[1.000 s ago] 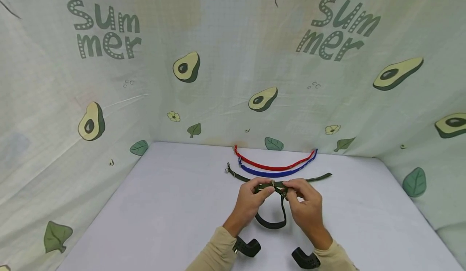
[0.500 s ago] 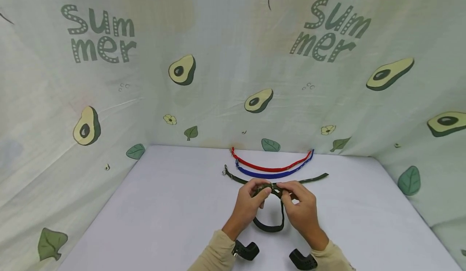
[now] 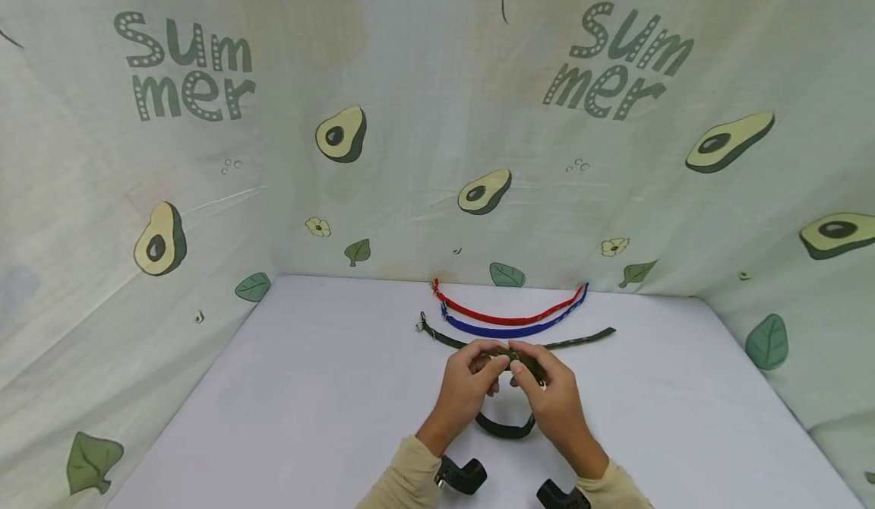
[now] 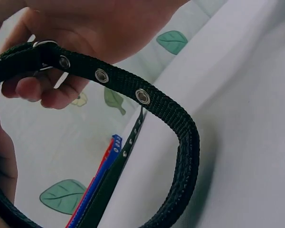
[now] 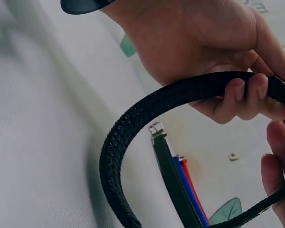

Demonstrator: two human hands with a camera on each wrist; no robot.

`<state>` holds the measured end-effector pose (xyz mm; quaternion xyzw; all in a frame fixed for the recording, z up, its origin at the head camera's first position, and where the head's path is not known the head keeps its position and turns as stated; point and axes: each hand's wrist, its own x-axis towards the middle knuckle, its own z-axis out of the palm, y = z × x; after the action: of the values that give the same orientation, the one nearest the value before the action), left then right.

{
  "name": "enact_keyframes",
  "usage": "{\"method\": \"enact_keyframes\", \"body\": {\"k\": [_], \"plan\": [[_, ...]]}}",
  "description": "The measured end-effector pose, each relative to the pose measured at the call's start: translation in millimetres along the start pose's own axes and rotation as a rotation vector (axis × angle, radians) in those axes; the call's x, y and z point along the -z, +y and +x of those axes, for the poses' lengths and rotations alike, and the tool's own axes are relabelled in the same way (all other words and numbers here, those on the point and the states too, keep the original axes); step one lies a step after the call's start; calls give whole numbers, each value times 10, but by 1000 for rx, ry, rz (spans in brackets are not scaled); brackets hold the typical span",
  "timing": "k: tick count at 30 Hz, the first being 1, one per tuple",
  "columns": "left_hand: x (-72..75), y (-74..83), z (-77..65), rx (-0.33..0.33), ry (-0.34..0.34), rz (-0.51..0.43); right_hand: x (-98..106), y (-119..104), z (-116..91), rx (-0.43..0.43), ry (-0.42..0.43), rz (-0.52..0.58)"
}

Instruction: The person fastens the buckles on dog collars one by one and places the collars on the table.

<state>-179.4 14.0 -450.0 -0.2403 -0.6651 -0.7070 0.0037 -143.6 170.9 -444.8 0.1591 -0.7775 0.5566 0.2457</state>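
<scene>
While between fingers (image 5: pixel 236 90), looped strap (image 4: pixel 187 147)

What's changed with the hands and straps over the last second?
The right hand has shifted left, closer to the left hand. Nothing was let go: both hands still hold the looped dark strap. The red strap, blue strap and green strap stayed put.

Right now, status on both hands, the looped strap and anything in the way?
Left fingers, right fingers: both holding dark strap. Strap looped, eyelets showing. Red strap, blue strap, green strap lie beyond; nothing seen blocking.
</scene>
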Motion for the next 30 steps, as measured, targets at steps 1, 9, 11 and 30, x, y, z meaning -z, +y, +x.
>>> {"method": "enact_keyframes", "body": {"k": [1,9,11,30], "plan": [[8,3,-1,-3,1,1,-4,-7,1,-18,-4,-6],[60,-28,29,-28,2,-65,-15,-20,23,-194,38,116],[69,-35,33,-48,7,-85,-16,-18,27,-215,46,128],[101,-45,25,-44,60,-144,-60,-41,14,-295,77,144]]}}
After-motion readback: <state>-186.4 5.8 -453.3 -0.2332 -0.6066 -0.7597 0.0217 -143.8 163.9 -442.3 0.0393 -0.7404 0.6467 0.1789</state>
